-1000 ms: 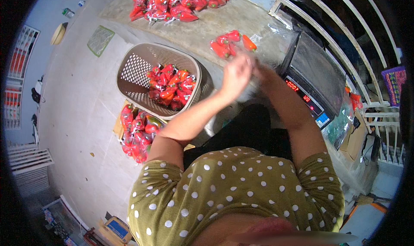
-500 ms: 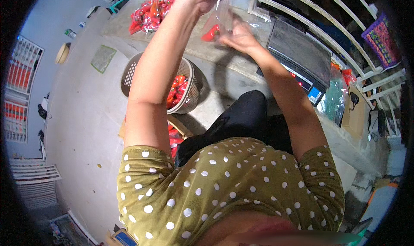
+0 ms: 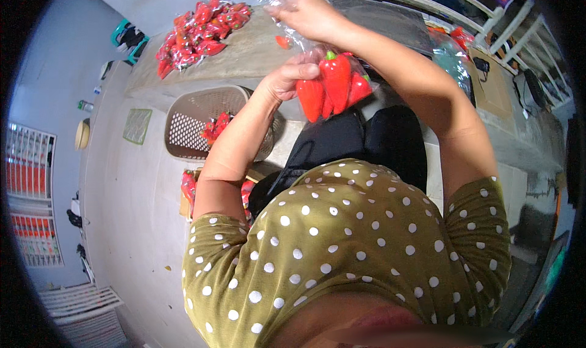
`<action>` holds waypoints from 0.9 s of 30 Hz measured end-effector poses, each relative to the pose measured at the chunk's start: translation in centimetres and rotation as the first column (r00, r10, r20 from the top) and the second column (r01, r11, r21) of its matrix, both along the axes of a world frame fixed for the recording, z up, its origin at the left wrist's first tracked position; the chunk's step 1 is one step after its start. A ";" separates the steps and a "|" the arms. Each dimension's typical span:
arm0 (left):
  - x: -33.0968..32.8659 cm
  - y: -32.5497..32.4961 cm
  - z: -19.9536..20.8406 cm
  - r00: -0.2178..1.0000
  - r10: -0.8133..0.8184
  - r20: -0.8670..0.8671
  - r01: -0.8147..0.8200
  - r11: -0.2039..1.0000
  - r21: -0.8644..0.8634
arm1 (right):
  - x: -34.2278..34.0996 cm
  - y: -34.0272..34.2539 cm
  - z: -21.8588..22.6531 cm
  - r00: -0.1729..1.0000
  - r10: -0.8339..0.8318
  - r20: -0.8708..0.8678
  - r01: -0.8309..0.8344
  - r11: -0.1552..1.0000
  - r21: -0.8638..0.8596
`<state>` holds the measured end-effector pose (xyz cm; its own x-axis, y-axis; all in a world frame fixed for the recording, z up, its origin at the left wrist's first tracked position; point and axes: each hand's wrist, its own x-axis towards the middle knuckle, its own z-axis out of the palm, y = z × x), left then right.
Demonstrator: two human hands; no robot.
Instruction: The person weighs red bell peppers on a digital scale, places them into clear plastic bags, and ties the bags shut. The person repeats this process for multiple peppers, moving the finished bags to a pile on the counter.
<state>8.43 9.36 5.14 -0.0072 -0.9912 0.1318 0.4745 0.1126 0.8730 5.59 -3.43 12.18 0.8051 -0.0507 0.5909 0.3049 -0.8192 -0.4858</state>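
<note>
A clear plastic bag [image 3: 295, 38] with several red peppers [image 3: 335, 82] in its lower end hangs in front of my knees. My left hand [image 3: 298, 73] is closed round the bag just above the peppers, thumb on the near side. Higher up, my right hand [image 3: 308, 17] is closed on the loose top of the bag, its fingertips slightly blurred. Beside the bag, a small orange-red piece [image 3: 281, 41] shows on the concrete ledge.
Packed bags of red peppers [image 3: 204, 33] lie on the ledge [image 3: 140, 73] at far left. Below stands a beige perforated basket [image 3: 183, 134] with some peppers inside. A dark scale [image 3: 390, 24] sits behind my right forearm, near white railings [image 3: 519, 18]. A green mat [image 3: 137, 126] lies on the floor.
My left hand has come down from the top of the bag to just above the peppers. My right hand has moved up to its top. The bag now hangs nearer, with more peppers showing.
</note>
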 end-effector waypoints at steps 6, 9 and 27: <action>-2.9 -2.0 -0.1 0.988 0.149 -0.042 -0.138 0.972 0.191 | -1.0 1.9 1.1 0.939 0.032 -0.344 -0.016 0.999 0.051; -2.8 -2.8 -0.9 0.967 0.151 -0.206 -0.131 0.986 0.107 | -2.5 0.0 3.1 0.868 0.306 -0.392 -0.155 0.915 0.372; -1.3 -1.4 -7.5 0.862 0.210 0.461 -0.292 0.950 0.114 | -11.8 -2.2 -16.2 0.876 0.457 -0.150 0.075 0.177 0.981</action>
<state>7.11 7.98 -2.35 0.2291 -0.9734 0.0001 0.0153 0.0037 0.9999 -6.24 -5.66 -4.05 0.9829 -0.1556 -0.0989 -0.0253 0.4174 -0.9084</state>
